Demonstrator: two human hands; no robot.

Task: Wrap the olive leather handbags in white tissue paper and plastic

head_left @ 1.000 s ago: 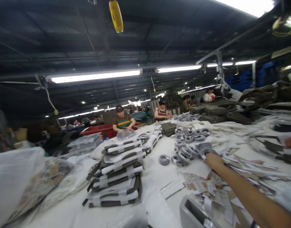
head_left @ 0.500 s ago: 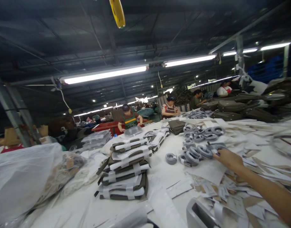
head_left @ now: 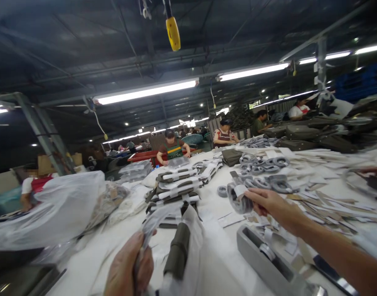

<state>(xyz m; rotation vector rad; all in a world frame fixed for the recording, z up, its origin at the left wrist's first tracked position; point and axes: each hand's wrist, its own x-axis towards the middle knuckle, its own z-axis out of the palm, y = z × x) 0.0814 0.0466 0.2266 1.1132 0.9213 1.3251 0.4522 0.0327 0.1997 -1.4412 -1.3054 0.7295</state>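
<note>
Raised over the table, my right hand [head_left: 265, 201] is closed on a coil of grey strap [head_left: 236, 203] with a white band round it. My left hand [head_left: 131, 261], low in the view, has its fingers closed on the edge of a clear plastic bag [head_left: 196, 236]. A folded dark olive fabric piece [head_left: 178, 248] shows at the bag's opening; I cannot tell how far inside it lies. More grey coils [head_left: 276, 183] lie just beyond my right hand. Behind the bag rises a stack of olive fabric bundles [head_left: 176, 187] with white wrappings.
A grey tape dispenser [head_left: 253, 250] stands at the front right. Paper and card scraps [head_left: 318, 209] spread to the right. A large plastic sack [head_left: 74, 201] sits left. Several co-workers, one in a green apron [head_left: 173, 151], work beyond. A yellow handle [head_left: 173, 35] hangs overhead.
My right hand has lifted a grey strap coil from the pile and brought it left and nearer. My left hand has come into view, holding the plastic bag. The view has shifted slightly.
</note>
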